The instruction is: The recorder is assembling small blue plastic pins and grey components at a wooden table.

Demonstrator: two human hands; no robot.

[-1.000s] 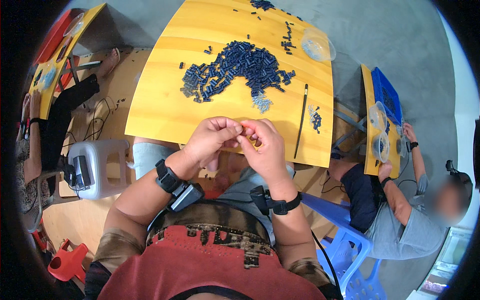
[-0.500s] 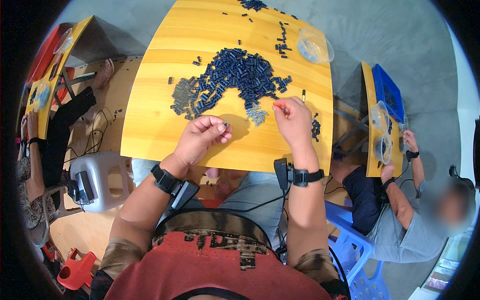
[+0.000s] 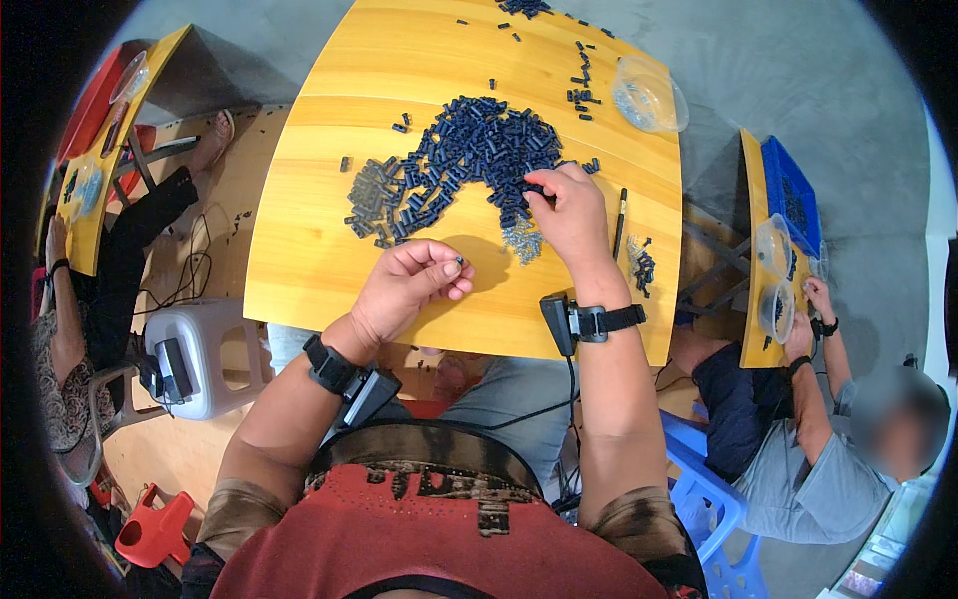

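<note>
My left hand (image 3: 411, 285) is closed in a pinch above the table's near part, with a small dark piece (image 3: 459, 262) between thumb and forefinger. My right hand (image 3: 571, 215) reaches to the right side of a large heap of short black cylindrical parts (image 3: 489, 140). Its thumb and fingertips are drawn together round one of these black parts (image 3: 536, 187), mostly hidden by the fingers. Just below the heap lies a small patch of shiny clear or silvery bits (image 3: 522, 242). Greyer-looking cylinders (image 3: 371, 192) spread at the heap's left end.
On the yellow wooden table (image 3: 319, 270) a dark pen-like stick (image 3: 621, 222) lies right of my hand, beside a little group of dark parts (image 3: 644, 268). A clear plastic tub (image 3: 647, 95) stands at the far right. People work at side tables, one with a blue tray (image 3: 788, 195).
My right hand has moved away from me and slightly left onto the heap's edge, uncovering the pen-like stick. My left hand keeps its pinch in nearly the same place.
</note>
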